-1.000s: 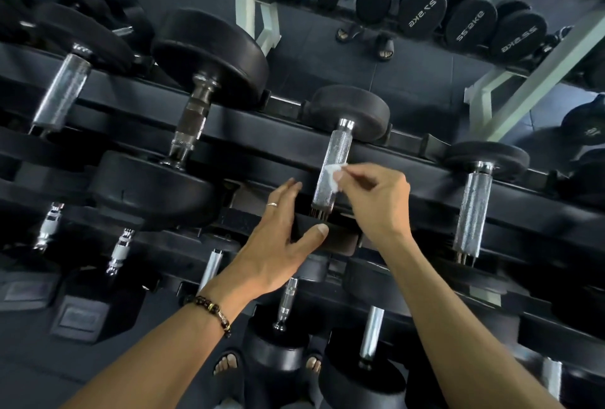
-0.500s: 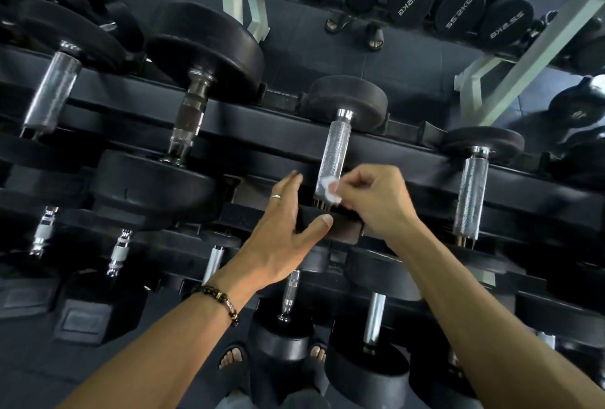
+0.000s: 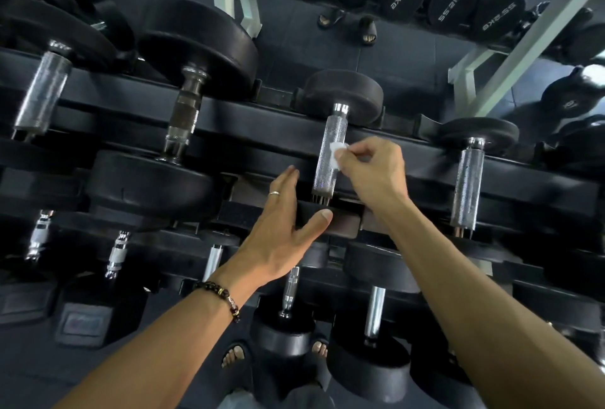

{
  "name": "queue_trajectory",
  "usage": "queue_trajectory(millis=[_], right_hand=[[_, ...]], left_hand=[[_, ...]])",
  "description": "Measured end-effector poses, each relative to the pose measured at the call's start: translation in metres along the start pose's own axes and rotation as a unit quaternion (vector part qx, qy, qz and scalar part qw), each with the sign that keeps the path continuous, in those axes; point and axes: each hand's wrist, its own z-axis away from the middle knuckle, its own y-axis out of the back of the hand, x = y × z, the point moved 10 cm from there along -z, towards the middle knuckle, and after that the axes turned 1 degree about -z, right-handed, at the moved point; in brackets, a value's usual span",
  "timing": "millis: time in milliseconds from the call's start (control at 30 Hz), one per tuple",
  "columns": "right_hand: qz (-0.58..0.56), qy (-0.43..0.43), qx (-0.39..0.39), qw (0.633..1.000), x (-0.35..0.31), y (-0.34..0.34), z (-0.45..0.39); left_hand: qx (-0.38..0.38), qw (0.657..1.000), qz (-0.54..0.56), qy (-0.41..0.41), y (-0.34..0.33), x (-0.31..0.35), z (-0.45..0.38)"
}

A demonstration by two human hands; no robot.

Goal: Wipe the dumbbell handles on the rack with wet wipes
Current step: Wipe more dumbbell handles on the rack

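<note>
A knurled chrome dumbbell handle [image 3: 330,153] stands in the middle of the black rack's top tier [image 3: 262,126]. My right hand [image 3: 373,172] pinches a small white wet wipe [image 3: 336,153] and presses it against the right side of that handle, around mid-height. My left hand [image 3: 284,228] lies flat with straight fingers on the near black head of the same dumbbell [image 3: 340,223], thumb spread across its front. The far head [image 3: 342,95] sits behind the rail.
More dumbbells flank this one: a chrome handle [image 3: 468,185] at right, a darker handle [image 3: 185,113] and another chrome handle [image 3: 41,94] at left. Lower tiers hold smaller dumbbells [image 3: 289,290]. A second rack with labelled weights [image 3: 451,2] stands behind. My sandalled feet show below.
My right hand slid the wipe down the handle, then back up to its middle. The left hand stayed on the dumbbell's near head. The camera dipped slightly.
</note>
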Motion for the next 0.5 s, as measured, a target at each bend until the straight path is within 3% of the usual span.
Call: queue_trajectory(millis=[67, 200, 267, 400, 500], right_hand=[[-0.017, -0.014, -0.009, 1.0, 0.003, -0.002, -0.002], [0.102, -0.012, -0.152, 0.983, 0.019, -0.019, 0.026], [0.087, 0.007, -0.102, 0.991, 0.012, -0.013, 0.017], [-0.1, -0.033, 0.094, 0.99, -0.008, 0.007, -0.028], [-0.117, -0.069, 0.091, 0.986, 0.004, 0.0, -0.03]], left_hand=[[-0.002, 1.0, 0.0, 0.002, 0.0, 0.0, 0.0], [0.005, 1.0, -0.013, 0.0, 0.001, 0.001, 0.0], [0.008, 1.0, -0.008, 0.001, 0.001, 0.002, 0.0], [0.004, 1.0, 0.006, 0.006, -0.001, -0.002, 0.002], [0.003, 1.0, 0.005, 0.011, -0.002, -0.002, 0.001]])
